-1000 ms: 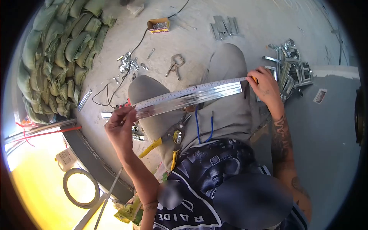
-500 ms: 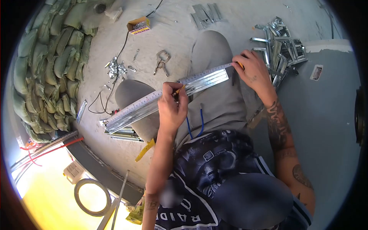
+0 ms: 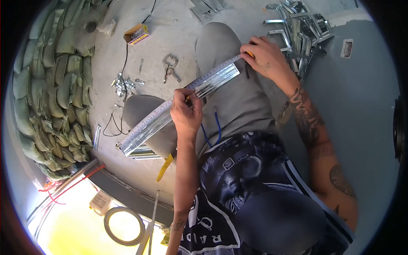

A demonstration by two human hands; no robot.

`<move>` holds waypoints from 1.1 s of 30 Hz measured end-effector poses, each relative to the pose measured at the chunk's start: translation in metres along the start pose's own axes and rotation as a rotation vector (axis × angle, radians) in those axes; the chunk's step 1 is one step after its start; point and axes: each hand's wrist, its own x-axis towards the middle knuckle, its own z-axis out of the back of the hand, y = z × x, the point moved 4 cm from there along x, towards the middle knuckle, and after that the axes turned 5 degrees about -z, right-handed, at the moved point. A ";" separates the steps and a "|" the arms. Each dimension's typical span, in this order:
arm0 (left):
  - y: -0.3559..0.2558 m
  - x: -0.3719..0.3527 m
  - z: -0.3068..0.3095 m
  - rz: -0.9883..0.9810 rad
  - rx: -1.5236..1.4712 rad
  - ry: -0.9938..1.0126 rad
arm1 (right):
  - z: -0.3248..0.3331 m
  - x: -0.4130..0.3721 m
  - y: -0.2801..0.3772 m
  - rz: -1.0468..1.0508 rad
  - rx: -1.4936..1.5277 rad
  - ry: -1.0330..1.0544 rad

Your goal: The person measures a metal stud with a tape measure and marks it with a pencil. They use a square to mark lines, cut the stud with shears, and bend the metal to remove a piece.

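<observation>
A long metal channel (image 3: 221,80) lies slantwise across the person's knees, with a white measuring strip (image 3: 214,71) along its upper edge. My left hand (image 3: 186,112) is closed at the middle of the channel, pinching a small yellow-orange and dark object (image 3: 187,98) like a pencil or marker. Out at the strip's right end, my right hand (image 3: 263,58) grips that end, and a small orange piece (image 3: 251,55) shows between its fingers. What this piece belongs to is hidden. The channel's left end (image 3: 127,148) reaches past the left knee, above more metal pieces (image 3: 146,152).
Locking pliers (image 3: 170,68), small metal parts (image 3: 123,84), a cable and an open box (image 3: 137,35) lie on the floor. Bent metal brackets (image 3: 301,36) are heaped at upper right. Stacked green bags (image 3: 53,97) stand left. A yellow object (image 3: 165,168) is beside the left knee.
The whole view has shifted and turned slightly, so the hands, channel and floor items appear farther left. Both hands keep their grips, and the strip still lies along the channel.
</observation>
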 end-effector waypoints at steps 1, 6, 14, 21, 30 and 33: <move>-0.001 0.000 0.000 -0.005 -0.003 -0.025 | 0.000 0.000 0.000 0.015 -0.002 -0.008; -0.002 0.002 -0.002 0.000 0.018 -0.021 | -0.002 -0.001 -0.001 0.014 -0.017 -0.028; -0.012 0.004 -0.002 -0.113 0.117 -0.005 | -0.005 -0.002 -0.004 0.017 -0.034 -0.036; -0.012 0.005 -0.005 -0.137 0.133 0.018 | -0.005 -0.002 -0.005 0.022 -0.061 -0.046; -0.010 0.005 -0.005 -0.104 0.127 0.008 | -0.011 -0.001 -0.007 -0.011 -0.054 -0.012; -0.010 0.006 -0.006 -0.045 0.070 0.046 | -0.014 0.000 -0.009 -0.052 -0.053 0.041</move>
